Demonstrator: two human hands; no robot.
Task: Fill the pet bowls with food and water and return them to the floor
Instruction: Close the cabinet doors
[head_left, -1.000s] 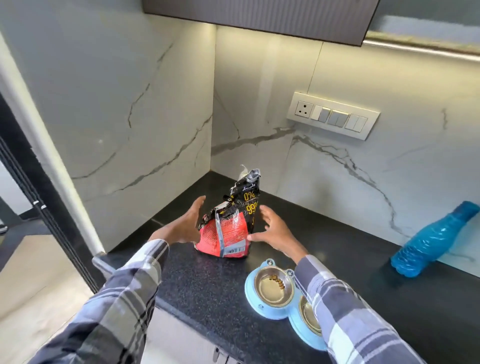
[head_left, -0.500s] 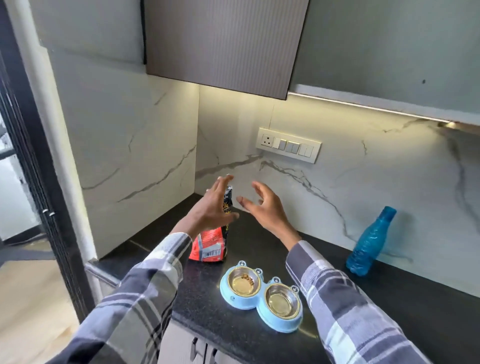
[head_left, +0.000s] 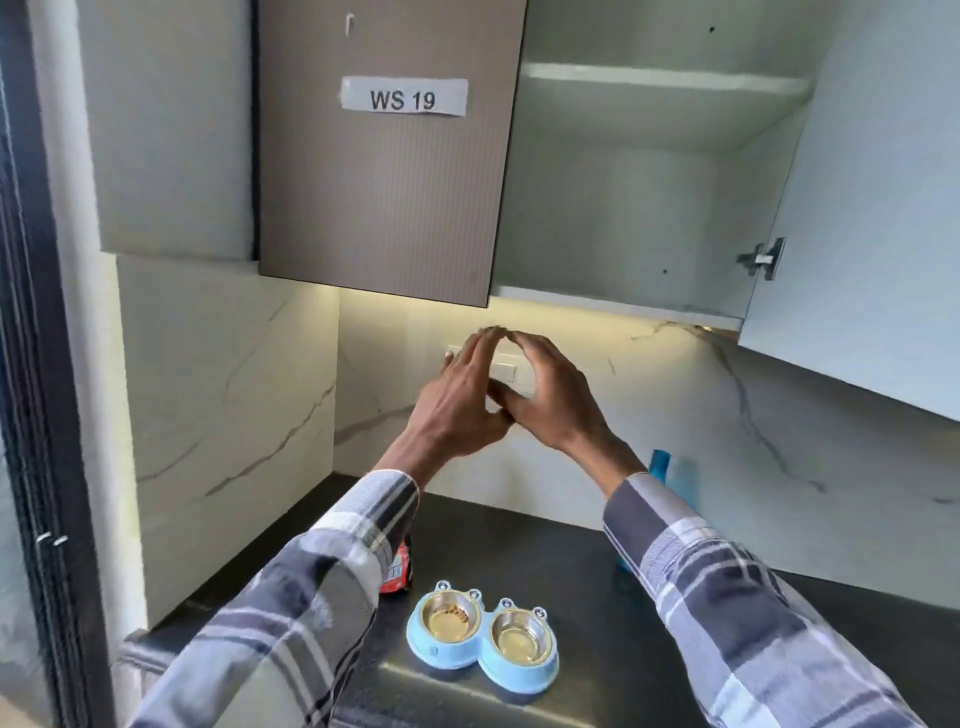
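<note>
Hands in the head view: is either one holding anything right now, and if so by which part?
Nothing is held. The left hand and right hand are raised together in the air with straight fingers, well above the red food bag standing on the black countertop.

A home kitchen: a black stone worktop (head_left: 519, 525) meets marble-look wall panels (head_left: 228, 395), with wall cupboards (head_left: 384, 171) above, one open, and a switch plate (head_left: 506, 370) beneath.

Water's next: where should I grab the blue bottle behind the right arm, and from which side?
Take the blue bottle round its body from the front, below the cap, with the right hand. It stands upright near the marble wall, which blocks the back. The right sleeve hides its lower part, so the base cannot be judged.
</note>
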